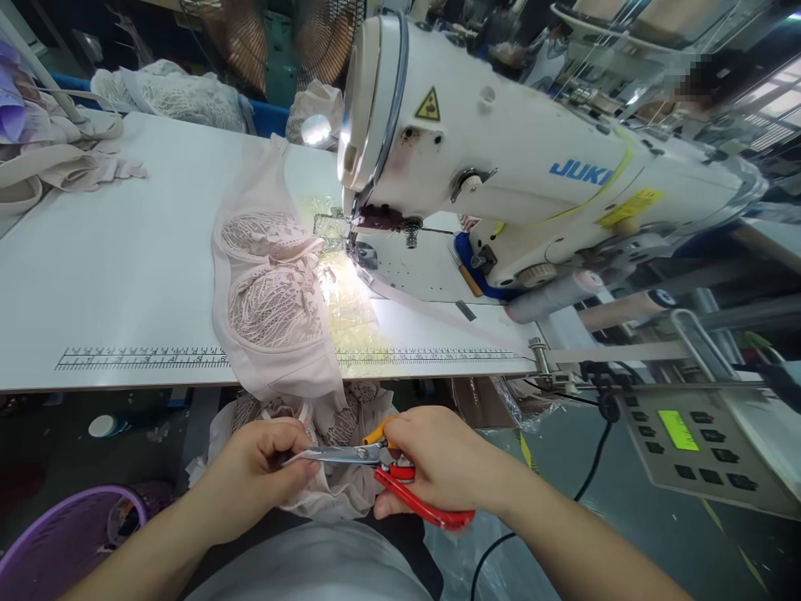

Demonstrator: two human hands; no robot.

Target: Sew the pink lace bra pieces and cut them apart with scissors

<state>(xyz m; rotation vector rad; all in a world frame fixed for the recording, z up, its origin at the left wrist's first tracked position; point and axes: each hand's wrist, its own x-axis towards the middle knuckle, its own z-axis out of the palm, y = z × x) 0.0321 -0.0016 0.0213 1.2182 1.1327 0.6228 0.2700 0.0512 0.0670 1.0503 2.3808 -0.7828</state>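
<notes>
White table (125, 275), sewing machine (501, 159); right hand (438, 463) grips scissors (375, 467) — left hand (256, 472) pinches fabric (331, 492)

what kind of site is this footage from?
Likely a garment factory sewing line: white JUKI industrial sewing machine, pink lace bra on the white ruler-marked worktable, right hand holding red-handled thread snips.

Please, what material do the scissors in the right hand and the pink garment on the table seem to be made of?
The scissors in the right hand: blades look like bright polished metal, since they reflect light; the handles seem glossy red plastic. The pink garment: cups appear to be openwork lace, with a visible pattern; the edges look like smooth, slightly sheer fabric. The exact fibre cannot be told.
</notes>
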